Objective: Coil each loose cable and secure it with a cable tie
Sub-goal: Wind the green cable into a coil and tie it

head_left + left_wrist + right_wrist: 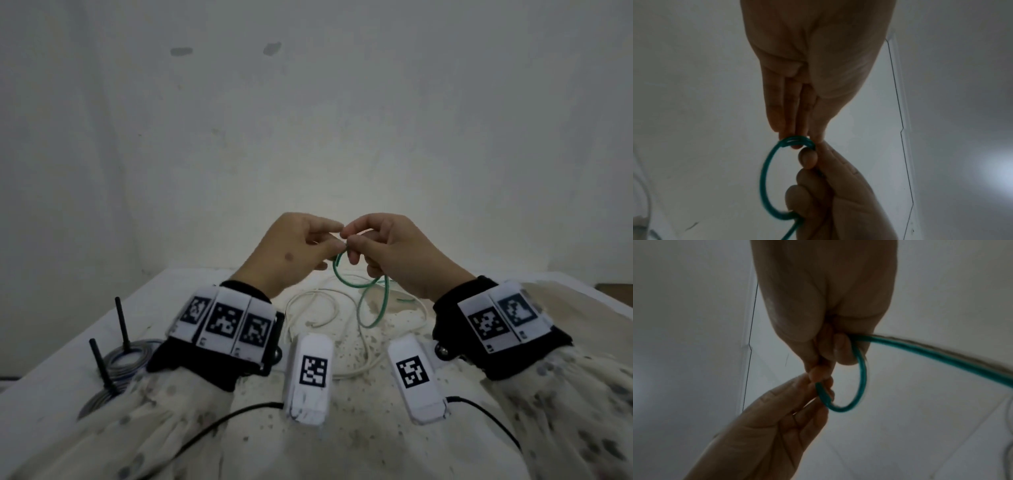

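Note:
A green cable (345, 281) hangs in loose loops above the white table (479, 404). My left hand (337, 238) and right hand (349, 241) meet fingertip to fingertip over it. In the left wrist view the left hand (797, 139) pinches the top of the green cable (763, 178) loop. The right hand (807, 162) curls round the loop's other side. In the right wrist view the green cable (862, 378) passes through the right hand (830, 356), and the left hand (818, 382) pinches its end. I can make out no cable tie.
A white cable (318, 291) lies loose on the table under the hands. At the left, two black pegs (121, 322) stand inside grey and blue coiled cables (133, 356). A plain wall rises right behind the table's far edge.

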